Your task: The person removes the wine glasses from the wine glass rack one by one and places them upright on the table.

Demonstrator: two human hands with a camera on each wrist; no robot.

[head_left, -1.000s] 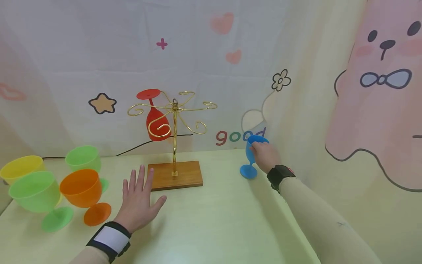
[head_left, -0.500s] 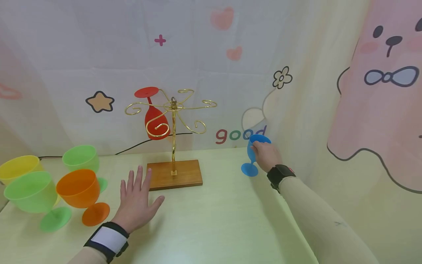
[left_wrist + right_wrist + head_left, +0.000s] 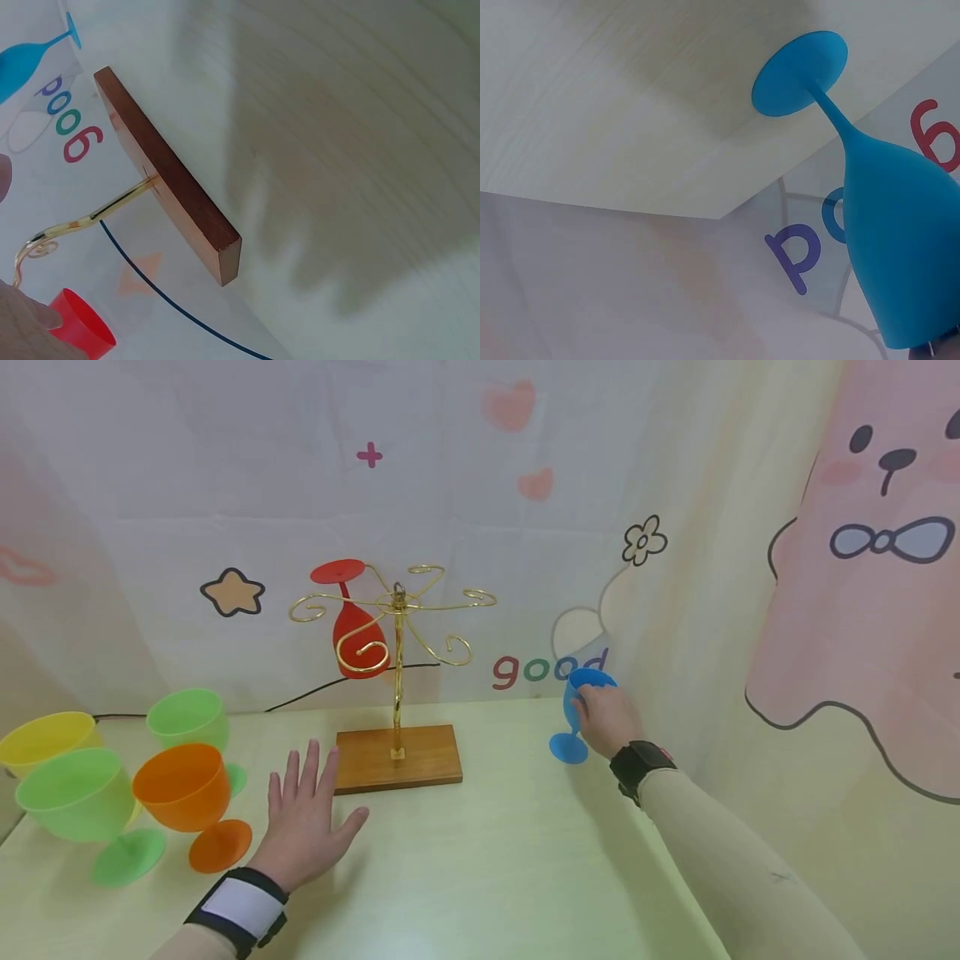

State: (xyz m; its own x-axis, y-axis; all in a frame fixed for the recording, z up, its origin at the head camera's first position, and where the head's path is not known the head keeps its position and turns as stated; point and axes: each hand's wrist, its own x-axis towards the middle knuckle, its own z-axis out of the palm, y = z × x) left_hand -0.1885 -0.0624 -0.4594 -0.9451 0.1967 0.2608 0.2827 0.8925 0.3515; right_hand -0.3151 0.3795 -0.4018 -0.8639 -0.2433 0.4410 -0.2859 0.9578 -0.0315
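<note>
My right hand (image 3: 609, 718) pinches a blue plastic goblet (image 3: 573, 714) by its rim, at the back right of the table. The goblet is upright with its foot close over the tabletop; in the right wrist view its bowl fills the right side, fingertips at the rim. My left hand (image 3: 306, 827) is spread flat over the table, palm down and holding nothing, beside the wooden base (image 3: 431, 756) of a gold wire glass rack (image 3: 397, 689). A red goblet (image 3: 348, 620) hangs upside down by its foot from a left arm of the rack.
At the left stand an orange goblet (image 3: 183, 793), a yellow goblet (image 3: 48, 739) and two green goblets, one nearer (image 3: 75, 802) and one farther (image 3: 189, 718). Printed curtains hang behind the table and along its right side. A dark cable (image 3: 300, 692) runs behind the rack.
My left hand has drifted slightly left, away from the rack's base. My right hand stays on the blue goblet's rim, nearly still.
</note>
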